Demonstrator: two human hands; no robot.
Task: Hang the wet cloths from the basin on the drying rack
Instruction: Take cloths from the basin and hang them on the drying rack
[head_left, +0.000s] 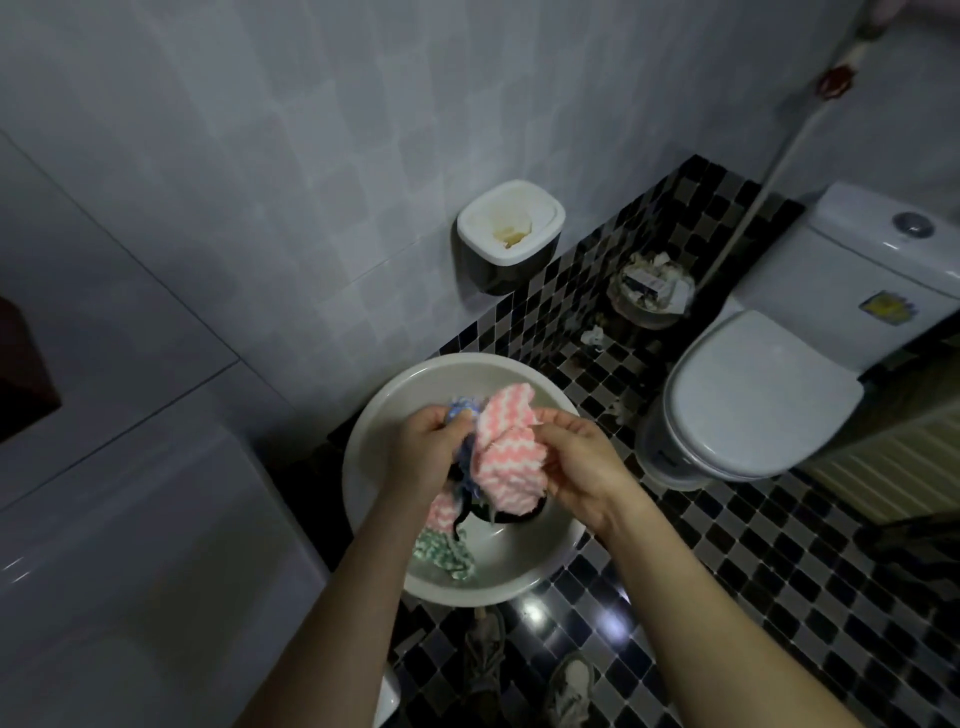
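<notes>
A round white basin stands on the tiled floor below me. Over it, my left hand is closed on a blue patterned cloth that hangs down past my wrist. A pink-and-white zigzag cloth is pinched at its edge by my right hand; it touches the blue one. A second pink cloth and a green-and-white cloth lie in the basin, along with something dark partly hidden under the held cloths. No drying rack is in view.
A toilet with its lid down stands at the right. A full waste bin sits near the wall, below a wall-mounted box. A white appliance fills the left. My shoes are on the checkered floor.
</notes>
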